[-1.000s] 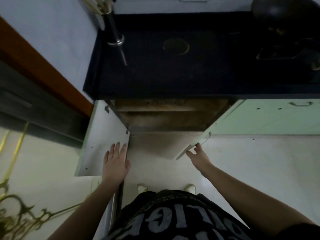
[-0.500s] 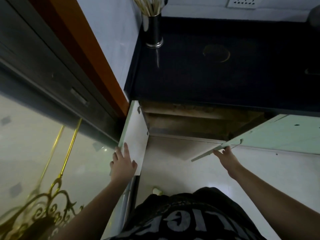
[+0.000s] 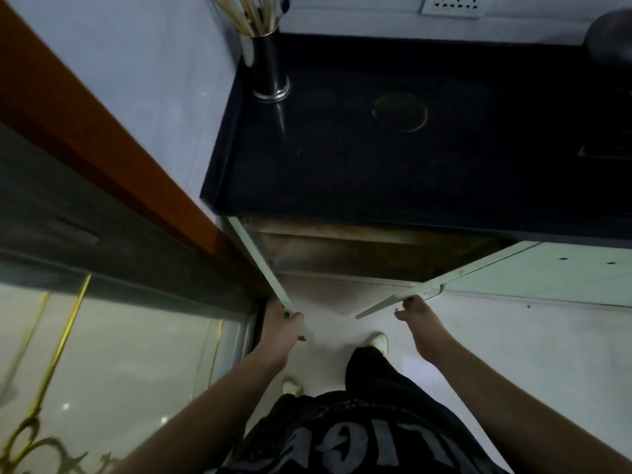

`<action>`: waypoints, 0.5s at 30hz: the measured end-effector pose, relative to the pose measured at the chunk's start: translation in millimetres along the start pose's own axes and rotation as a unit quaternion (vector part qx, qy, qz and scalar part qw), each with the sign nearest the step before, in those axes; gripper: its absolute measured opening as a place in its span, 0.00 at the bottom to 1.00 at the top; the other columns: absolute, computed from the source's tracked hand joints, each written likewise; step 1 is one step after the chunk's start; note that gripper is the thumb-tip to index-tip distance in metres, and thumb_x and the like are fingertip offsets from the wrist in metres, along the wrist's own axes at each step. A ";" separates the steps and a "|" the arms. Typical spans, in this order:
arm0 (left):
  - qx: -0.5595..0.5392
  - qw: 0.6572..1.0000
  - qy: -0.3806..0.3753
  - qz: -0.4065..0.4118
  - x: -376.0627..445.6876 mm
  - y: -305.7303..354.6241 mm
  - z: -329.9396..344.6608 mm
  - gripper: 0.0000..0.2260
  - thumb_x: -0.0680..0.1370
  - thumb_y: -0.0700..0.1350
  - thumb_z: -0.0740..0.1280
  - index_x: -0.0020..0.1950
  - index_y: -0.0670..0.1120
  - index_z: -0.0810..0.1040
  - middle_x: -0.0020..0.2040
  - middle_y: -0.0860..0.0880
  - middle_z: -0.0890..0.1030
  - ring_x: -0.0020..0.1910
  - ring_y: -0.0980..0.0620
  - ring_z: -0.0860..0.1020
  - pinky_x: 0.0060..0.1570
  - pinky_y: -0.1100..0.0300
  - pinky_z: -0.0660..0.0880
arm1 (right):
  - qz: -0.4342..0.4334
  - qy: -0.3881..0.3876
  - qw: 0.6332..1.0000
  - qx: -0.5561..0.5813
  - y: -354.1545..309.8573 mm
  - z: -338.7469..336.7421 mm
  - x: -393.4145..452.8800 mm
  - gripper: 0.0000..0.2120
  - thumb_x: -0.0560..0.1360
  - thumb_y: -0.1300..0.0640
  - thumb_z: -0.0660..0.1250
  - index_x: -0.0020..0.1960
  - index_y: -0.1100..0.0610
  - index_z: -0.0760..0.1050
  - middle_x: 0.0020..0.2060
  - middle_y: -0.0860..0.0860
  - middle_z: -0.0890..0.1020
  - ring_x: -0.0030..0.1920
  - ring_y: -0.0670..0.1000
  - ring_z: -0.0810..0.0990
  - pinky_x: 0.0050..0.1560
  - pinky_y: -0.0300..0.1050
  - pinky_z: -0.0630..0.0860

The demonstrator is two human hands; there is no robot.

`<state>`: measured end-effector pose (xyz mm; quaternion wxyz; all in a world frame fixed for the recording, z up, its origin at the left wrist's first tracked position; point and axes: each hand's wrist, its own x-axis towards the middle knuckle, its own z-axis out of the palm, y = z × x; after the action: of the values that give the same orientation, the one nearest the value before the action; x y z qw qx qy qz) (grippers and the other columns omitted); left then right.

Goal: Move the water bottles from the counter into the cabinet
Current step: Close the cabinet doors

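No water bottle shows in this view. The cabinet (image 3: 376, 254) under the black counter (image 3: 444, 172) stands open, its inside dark and brownish. My left hand (image 3: 282, 323) grips the free edge of the left cabinet door (image 3: 260, 265), which I see edge-on. My right hand (image 3: 415, 311) holds the free end of the right cabinet door (image 3: 455, 277) by its handle, fingers curled under the edge. What lies deeper inside the cabinet is hidden.
A steel utensil holder (image 3: 270, 70) with sticks stands at the counter's back left corner. A dark pot (image 3: 612, 35) sits at the far right. On the left are an orange-brown door frame (image 3: 102, 138) and a glass panel (image 3: 119, 364) with gold ornament. My feet stand on the pale floor.
My left hand went from lying flat on the left door's face to gripping its edge, and that door has swung so it shows edge-on. The view shifted left and closer.
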<state>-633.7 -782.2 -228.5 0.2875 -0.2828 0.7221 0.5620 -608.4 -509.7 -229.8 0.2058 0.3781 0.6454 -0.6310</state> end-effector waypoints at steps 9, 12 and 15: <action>0.074 0.997 -0.015 -0.012 31.7 60.5 62.3 0.36 0.78 0.30 0.58 0.79 0.57 0.51 0.77 0.49 0.59 0.70 0.47 0.64 0.65 0.51 0.68 | 0.004 -0.063 0.994 -0.092 -33.5 -21.0 24.5 0.19 0.78 0.68 0.57 0.69 0.65 0.69 0.73 0.60 0.66 0.74 0.59 0.61 0.74 0.46 0.54; 0.088 0.996 0.002 -0.035 36.2 65.5 78.1 0.41 0.77 0.29 0.60 0.79 0.61 0.46 0.80 0.47 0.50 0.70 0.46 0.63 0.50 0.60 0.70 | -0.060 -0.057 0.918 -0.388 -52.5 -22.5 24.7 0.18 0.81 0.62 0.57 0.69 0.59 0.71 0.72 0.52 0.69 0.74 0.52 0.58 0.70 0.38 0.54; 0.007 0.998 -0.010 -0.054 33.9 60.3 86.9 0.43 0.76 0.28 0.59 0.78 0.64 0.45 0.78 0.46 0.56 0.70 0.45 0.65 0.49 0.59 0.69 | -0.027 -0.048 0.894 -0.444 -65.1 -13.5 31.8 0.19 0.79 0.61 0.61 0.70 0.59 0.69 0.74 0.52 0.66 0.77 0.52 0.55 0.69 0.35 0.59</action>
<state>-692.2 -687.8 -231.9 0.3264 -0.3139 0.7071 0.5431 -674.2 -484.0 -208.9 0.3656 0.1988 0.8578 -0.3018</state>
